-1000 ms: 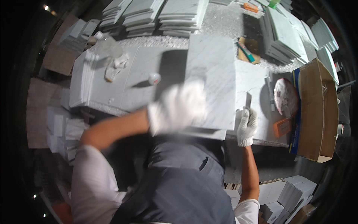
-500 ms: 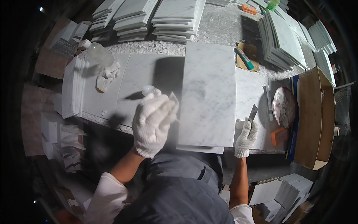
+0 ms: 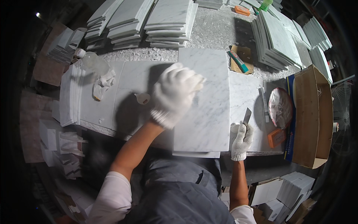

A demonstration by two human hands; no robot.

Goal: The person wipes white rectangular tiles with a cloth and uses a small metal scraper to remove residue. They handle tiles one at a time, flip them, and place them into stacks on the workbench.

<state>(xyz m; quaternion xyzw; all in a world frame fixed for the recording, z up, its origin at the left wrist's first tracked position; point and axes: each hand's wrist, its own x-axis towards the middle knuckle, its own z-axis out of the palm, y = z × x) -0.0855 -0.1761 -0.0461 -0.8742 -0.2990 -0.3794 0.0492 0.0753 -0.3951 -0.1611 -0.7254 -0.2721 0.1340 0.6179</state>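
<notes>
My left hand, in a white knit glove and slightly blurred, is over the left part of a grey-veined white marble slab. Its fingers are curled closed; what they hold, if anything, is hidden. The slab lies lengthwise before me, on top of another slab whose near edge shows below it. To the right of the slab, my right hand, gloved too, is closed around a scraper with its metal blade pointing up and away. A small white round thing sits beside those fingers. A small white cup-like piece lies left of my left hand.
Stacked marble slabs stand at the back, with more slabs at the far right. A plastic bottle and crumpled cloth lie left. To the right are a bag-lined round container, an orange block and a cardboard box.
My left hand has moved right and away from me, from beside the slab to over it. The right hand keeps the scraper in nearly the same place. The view has shifted slightly.
</notes>
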